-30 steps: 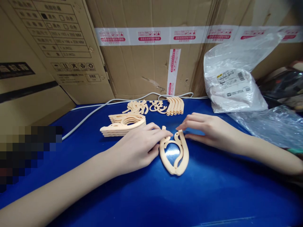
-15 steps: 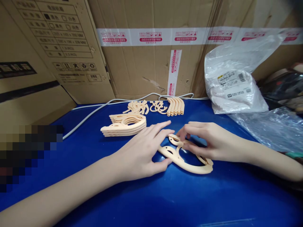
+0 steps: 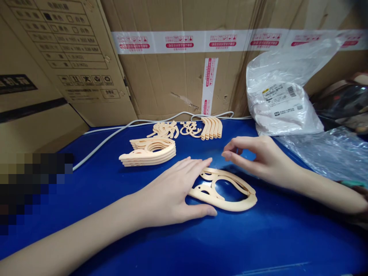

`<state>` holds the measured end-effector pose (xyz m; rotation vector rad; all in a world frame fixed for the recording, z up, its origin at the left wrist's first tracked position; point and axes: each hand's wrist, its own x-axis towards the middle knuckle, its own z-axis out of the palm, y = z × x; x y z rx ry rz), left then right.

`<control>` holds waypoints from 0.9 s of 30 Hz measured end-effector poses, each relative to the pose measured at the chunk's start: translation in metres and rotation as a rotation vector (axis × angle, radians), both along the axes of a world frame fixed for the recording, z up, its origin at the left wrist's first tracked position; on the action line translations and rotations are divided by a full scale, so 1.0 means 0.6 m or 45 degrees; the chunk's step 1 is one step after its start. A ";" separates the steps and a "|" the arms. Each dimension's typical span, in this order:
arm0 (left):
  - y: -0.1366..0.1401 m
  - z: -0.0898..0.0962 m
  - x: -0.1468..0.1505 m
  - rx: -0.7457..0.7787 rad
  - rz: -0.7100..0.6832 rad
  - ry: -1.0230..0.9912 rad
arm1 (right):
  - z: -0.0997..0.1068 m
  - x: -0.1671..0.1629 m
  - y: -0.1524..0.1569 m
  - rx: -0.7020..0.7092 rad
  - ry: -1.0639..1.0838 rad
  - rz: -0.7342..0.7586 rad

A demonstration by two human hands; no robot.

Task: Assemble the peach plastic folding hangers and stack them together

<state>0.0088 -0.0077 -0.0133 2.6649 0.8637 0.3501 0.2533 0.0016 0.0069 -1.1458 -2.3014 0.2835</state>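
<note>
A cream plastic folding hanger, made of two curved arms laid facing each other, rests on the blue tabletop. My left hand lies flat over its left end, fingers stretched forward and thumb spread along the near side. The hanger's left tip is hidden under the palm. Above and beyond the hanger's right part hovers my right hand, touching nothing. Its fingers are loosely curled with the thumb near the index finger, and nothing shows between them.
Left of centre sits a stack of cream hanger arms. Behind it lie small cream pieces, hooks and a row of curved bars. A white cable runs along cardboard boxes. A plastic bag stands right.
My right hand has let go of the hanger and lifted up and away. My left hand has flattened over the hanger's left end, its thumb moving outward.
</note>
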 end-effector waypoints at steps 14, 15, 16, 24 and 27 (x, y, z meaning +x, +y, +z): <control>0.011 0.017 -0.008 0.565 0.184 -0.237 | 0.013 0.005 0.013 -0.784 0.405 0.038; 0.012 0.016 -0.009 0.548 0.184 -0.230 | 0.013 0.004 0.012 -0.796 0.447 0.042; 0.013 0.016 -0.010 0.526 0.183 -0.223 | 0.013 0.003 0.012 -0.803 0.479 0.042; 0.012 0.014 -0.008 0.492 0.176 -0.170 | 0.007 -0.004 0.011 -0.862 0.547 0.074; 0.011 0.014 -0.007 0.507 0.169 -0.169 | 0.009 -0.006 0.010 -0.860 0.533 0.049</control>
